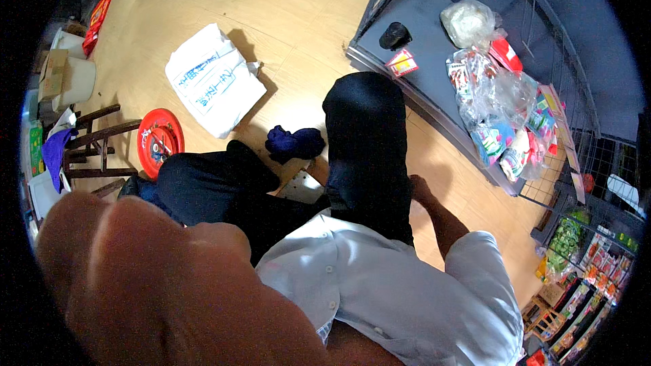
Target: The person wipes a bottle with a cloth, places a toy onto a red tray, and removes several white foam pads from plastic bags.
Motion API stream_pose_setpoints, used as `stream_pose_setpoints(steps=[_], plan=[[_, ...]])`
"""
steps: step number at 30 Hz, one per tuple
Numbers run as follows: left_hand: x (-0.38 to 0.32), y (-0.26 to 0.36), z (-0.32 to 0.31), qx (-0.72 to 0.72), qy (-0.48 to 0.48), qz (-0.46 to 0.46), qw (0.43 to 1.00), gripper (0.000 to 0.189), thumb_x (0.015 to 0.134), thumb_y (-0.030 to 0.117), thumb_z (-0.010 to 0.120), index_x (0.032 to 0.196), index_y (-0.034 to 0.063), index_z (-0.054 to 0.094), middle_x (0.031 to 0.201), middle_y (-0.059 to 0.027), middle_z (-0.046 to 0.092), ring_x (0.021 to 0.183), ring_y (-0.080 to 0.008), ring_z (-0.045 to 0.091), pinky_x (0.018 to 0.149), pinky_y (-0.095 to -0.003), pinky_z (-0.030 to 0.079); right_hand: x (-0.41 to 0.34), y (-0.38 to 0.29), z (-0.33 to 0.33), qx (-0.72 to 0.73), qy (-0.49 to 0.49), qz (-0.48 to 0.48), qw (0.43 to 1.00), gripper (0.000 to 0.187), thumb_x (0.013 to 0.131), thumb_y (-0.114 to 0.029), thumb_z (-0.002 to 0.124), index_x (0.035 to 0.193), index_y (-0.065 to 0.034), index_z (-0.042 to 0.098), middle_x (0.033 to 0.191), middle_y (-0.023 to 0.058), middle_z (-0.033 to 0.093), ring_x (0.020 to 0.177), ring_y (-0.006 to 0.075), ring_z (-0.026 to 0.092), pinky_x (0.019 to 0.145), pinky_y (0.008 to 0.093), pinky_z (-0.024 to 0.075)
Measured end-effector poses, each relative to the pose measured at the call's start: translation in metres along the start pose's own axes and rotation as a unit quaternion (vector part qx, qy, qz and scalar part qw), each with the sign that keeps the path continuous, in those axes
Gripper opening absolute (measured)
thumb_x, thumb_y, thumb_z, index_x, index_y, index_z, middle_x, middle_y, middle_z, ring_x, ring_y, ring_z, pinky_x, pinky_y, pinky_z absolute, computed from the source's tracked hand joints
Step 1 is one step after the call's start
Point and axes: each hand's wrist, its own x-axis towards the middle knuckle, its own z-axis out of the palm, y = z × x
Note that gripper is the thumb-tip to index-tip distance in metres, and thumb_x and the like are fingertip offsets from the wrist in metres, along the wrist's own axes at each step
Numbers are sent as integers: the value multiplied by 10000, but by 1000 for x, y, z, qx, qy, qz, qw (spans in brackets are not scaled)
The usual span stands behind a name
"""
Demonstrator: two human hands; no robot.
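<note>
My left hand (152, 254) is raised close to the camera at the lower left, large and blurred. Its knuckles show, but whatever its fingers may hold is hidden. Beside my right thigh hangs my right hand (420, 188), mostly hidden behind the dark trouser leg (366, 147). Before me a dark blue bunched cloth (295, 143) lies on the floor between my legs. A pale flat piece (301, 188) with dark specks shows partly below it. Beyond my left knee is a white sack (216, 81) with blue writing.
At left a red round tray (160, 142) is by a dark wooden stool (101, 137); a purple cloth (57, 155) and white tubs (76, 79) are near it. On the right, a low grey shelf platform (422, 5) bears several plastic-wrapped packages (488, 91) and a black cup-like object (395, 36).
</note>
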Motion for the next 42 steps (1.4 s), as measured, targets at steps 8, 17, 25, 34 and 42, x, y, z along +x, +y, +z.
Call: stream_pose_setpoints(steps=[8, 17, 25, 34, 42], plan=[[6, -6, 2, 10, 50, 9, 999, 510, 976, 410, 350, 569, 108, 408, 501, -45, 392, 473, -177, 410, 736, -427, 465, -43, -26, 40, 240, 28, -92, 966, 384, 811, -293, 612, 1108, -51, 590, 1112, 170, 615, 1036, 348, 577, 884, 432, 471], [-73, -36, -59, 184, 471, -218, 835, 500, 997, 355, 328, 589, 92, 446, 493, -60, 414, 518, -201, 460, 792, -441, 473, 17, -64, -160, 138, 401, 82, 902, 382, 828, -199, 679, 1141, -29, 542, 939, 201, 608, 737, 280, 607, 668, 375, 482], [-151, -48, -87, 196, 585, -319, 720, 353, 960, 316, 465, 697, 84, 505, 539, -42, 461, 557, -199, 518, 824, -439, 464, 76, 33, -244, 111, 486, 160, 852, 544, 796, -285, 670, 1172, 74, 512, 1076, 286, 600, 1006, 387, 598, 881, 414, 466], [-154, -53, -82, 256, 571, -313, 715, 296, 956, 253, 506, 725, 69, 534, 580, -41, 510, 578, -166, 537, 762, -366, 491, 114, -84, -244, 122, 406, 39, 905, 281, 838, -244, 613, 937, 20, 605, 784, 255, 623, 750, 388, 625, 650, 442, 472], [-119, -83, -68, 505, 375, -306, 715, 114, 939, 109, 553, 899, 9, 591, 811, -22, 577, 745, -88, 536, 703, -223, 450, 45, -164, -267, 153, 402, -37, 902, 205, 862, -176, 585, 967, 0, 594, 785, 263, 608, 748, 421, 617, 630, 472, 474]])
